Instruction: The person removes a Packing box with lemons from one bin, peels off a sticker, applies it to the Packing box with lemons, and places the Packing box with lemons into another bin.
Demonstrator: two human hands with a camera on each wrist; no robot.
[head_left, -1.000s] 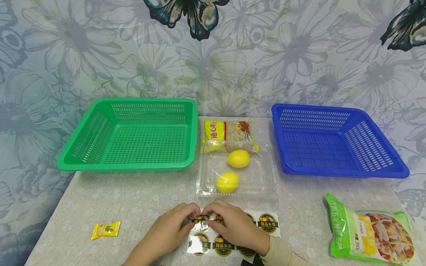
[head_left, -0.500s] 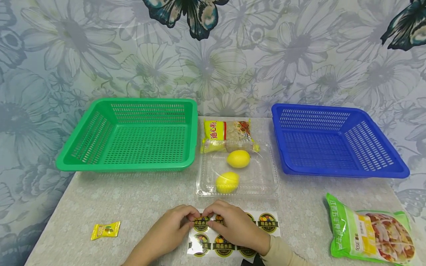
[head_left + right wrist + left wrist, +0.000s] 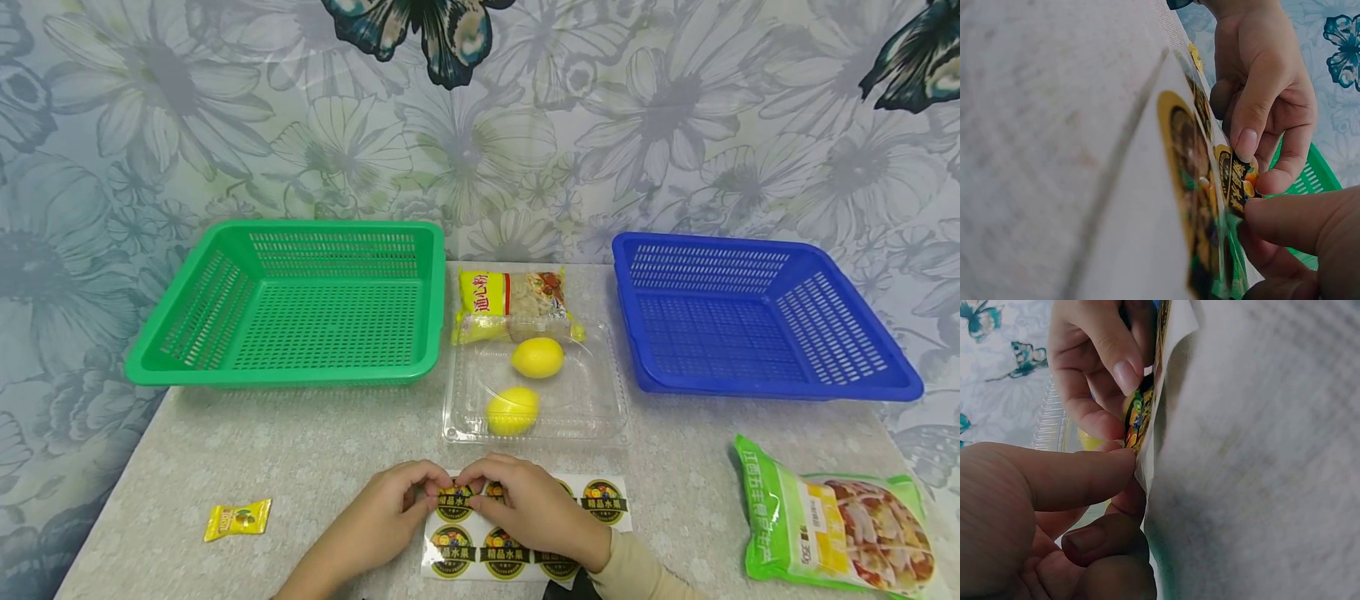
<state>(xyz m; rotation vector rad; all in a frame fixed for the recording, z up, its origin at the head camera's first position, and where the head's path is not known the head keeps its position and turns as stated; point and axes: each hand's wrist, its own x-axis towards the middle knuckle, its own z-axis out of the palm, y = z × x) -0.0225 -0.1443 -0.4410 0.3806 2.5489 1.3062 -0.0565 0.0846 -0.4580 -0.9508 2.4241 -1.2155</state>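
My left hand (image 3: pixel 382 517) and right hand (image 3: pixel 546 512) meet at the upper-left round sticker (image 3: pixel 454 502), each pinching it at its own side between thumb and forefinger; whether the sticker is peeled I cannot tell. It sits at the corner of the sticker sheet (image 3: pixel 476 532) on the table (image 3: pixel 360 437). Just beyond is a clear plastic box (image 3: pixel 583 400) with two lemons (image 3: pixel 537 358), between the green basket (image 3: pixel 285 374) and the blue basket (image 3: pixel 780 390).

- we see the left hand (image 3: pixel 1029 487) pinching the colourful printed sticker (image 3: pixel 1138 422)
- the right hand (image 3: pixel 1094 356) holds it too
- we spot the pale tabletop (image 3: pixel 1260 456), clear ridged plastic container (image 3: pixel 1054 419) and butterfly-patterned wall (image 3: pixel 997 381)
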